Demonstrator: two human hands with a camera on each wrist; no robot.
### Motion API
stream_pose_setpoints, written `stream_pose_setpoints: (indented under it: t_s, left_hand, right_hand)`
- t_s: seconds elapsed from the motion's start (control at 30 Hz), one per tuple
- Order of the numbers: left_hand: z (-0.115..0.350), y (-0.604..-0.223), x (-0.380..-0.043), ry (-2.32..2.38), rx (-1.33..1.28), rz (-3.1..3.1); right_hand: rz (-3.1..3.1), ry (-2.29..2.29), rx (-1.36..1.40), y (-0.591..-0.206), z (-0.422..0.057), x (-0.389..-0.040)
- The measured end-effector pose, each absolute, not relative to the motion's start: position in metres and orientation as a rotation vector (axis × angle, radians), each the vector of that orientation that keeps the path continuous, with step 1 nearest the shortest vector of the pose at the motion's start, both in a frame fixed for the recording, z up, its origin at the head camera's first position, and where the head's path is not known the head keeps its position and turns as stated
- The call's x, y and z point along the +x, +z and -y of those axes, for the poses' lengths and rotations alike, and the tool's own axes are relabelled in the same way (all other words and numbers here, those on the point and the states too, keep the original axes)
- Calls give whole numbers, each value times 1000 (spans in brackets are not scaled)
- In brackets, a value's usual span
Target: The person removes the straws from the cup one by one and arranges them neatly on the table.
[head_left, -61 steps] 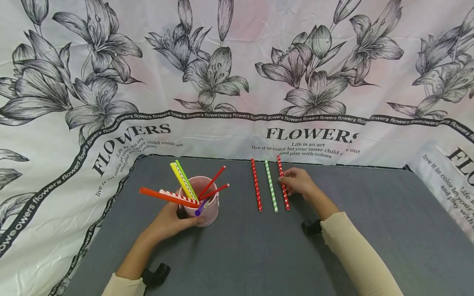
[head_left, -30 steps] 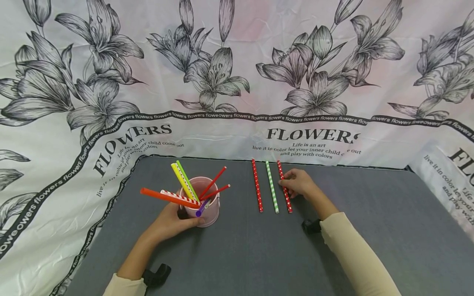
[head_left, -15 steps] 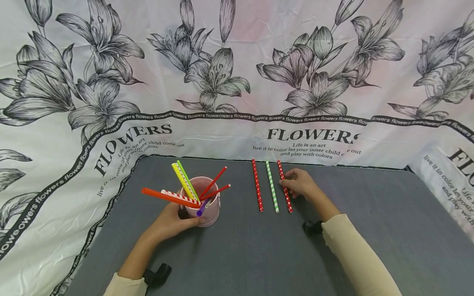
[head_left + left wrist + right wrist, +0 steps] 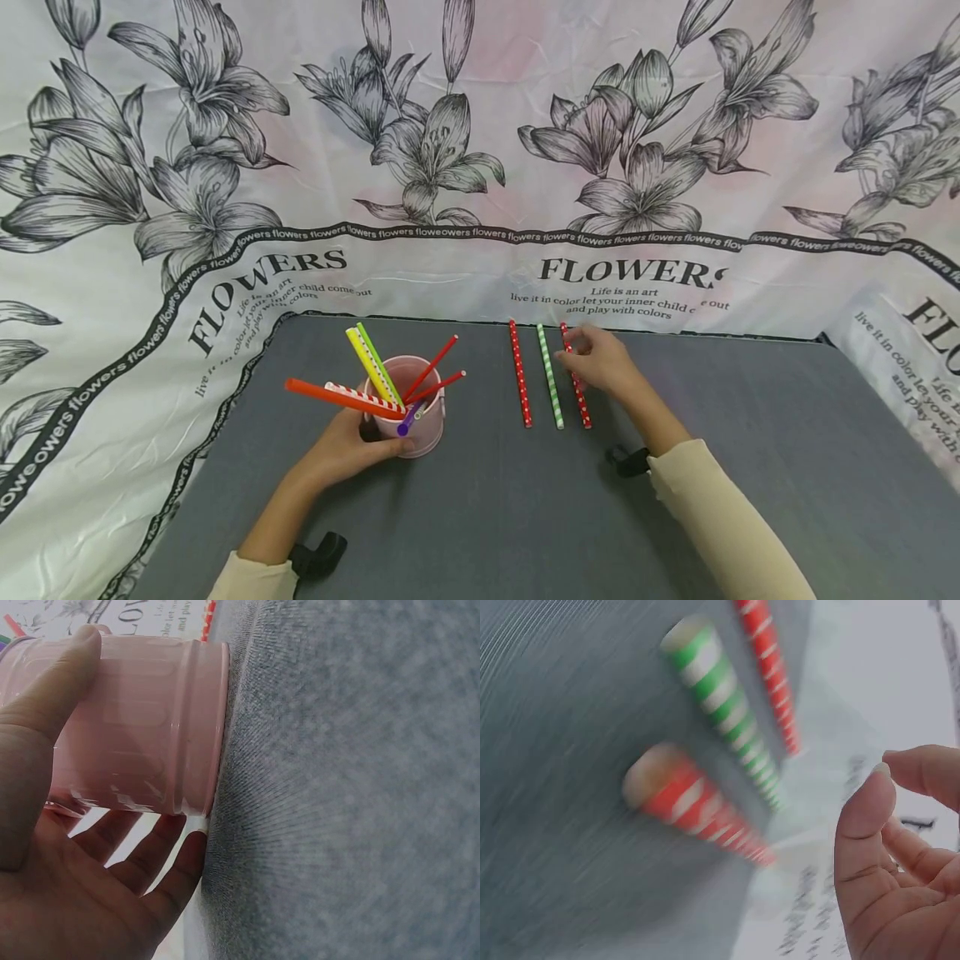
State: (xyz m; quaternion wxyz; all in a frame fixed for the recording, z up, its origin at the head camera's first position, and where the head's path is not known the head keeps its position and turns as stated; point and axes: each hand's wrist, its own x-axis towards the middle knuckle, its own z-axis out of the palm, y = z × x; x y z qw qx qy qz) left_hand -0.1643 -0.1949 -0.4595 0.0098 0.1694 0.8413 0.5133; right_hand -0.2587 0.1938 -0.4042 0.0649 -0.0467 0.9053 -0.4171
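Note:
My left hand (image 4: 341, 450) grips a small pink bucket (image 4: 430, 432), thumb on its near side and fingers round the other, as the left wrist view also shows. Out of the bucket lean a thick orange straw (image 4: 311, 390), a yellow straw (image 4: 365, 358), a purple straw (image 4: 406, 425), thin red straws and others. Three paper straws lie side by side: a red dotted one (image 4: 520, 375), a green-and-white striped one (image 4: 550, 375) and another red dotted one (image 4: 582, 408). My right hand (image 4: 603, 360) hovers over this last straw, fingers loosely bent, with nothing between thumb and forefinger in the right wrist view.
A dark grey cloth (image 4: 495, 517) covers the table. Behind and at both sides hangs a white sheet (image 4: 465, 275) printed with flowers and lettering. A black strap piece (image 4: 318, 557) shows at the left wrist, another (image 4: 628, 461) at the right.
The right-hand red straw was shifted slightly toward me and lined up with the others. My right hand has since let go of it and risen. The left hand stays on the bucket.

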Motion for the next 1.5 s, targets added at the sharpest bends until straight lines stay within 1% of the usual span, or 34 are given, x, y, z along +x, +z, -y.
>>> stream_pose_setpoints:
  t_s: [0.43,0.63,0.7,0.77,0.87,0.93,1.23,1.4,1.5]
  left_hand:
    - [193,-457,-166,1615,523,-2625]
    - [193,-456,-165,1610,502,-2629]
    - [192,-456,-165,1602,501,-2633]
    - [192,-455,-165,1600,502,-2638]
    - [192,-455,-164,1606,511,-2637]
    - [193,-456,-165,1603,505,-2640]
    - [195,-458,-162,1596,491,-2590]
    - [195,-458,-163,1627,493,-2544]
    - [195,-458,-165,1632,540,-2540]
  right_hand:
    - [-2696,-1634,-635,-355,-133,-223]
    - [-2682,-1733,-855,-337,-106,-209]
    - [-2730,-1708,-983,-334,-97,-205]
    - [-2813,-1635,-1177,-332,-89,-204]
    - [-2985,-1453,-1445,-331,-74,-198]
    - [-3063,-1317,-1562,-331,-63,-194]
    - [-3019,-876,-1646,-339,-15,-178]
    - [-2827,-861,-1604,-342,3,-178]
    - [-2749,-863,-1543,-344,9,-182]
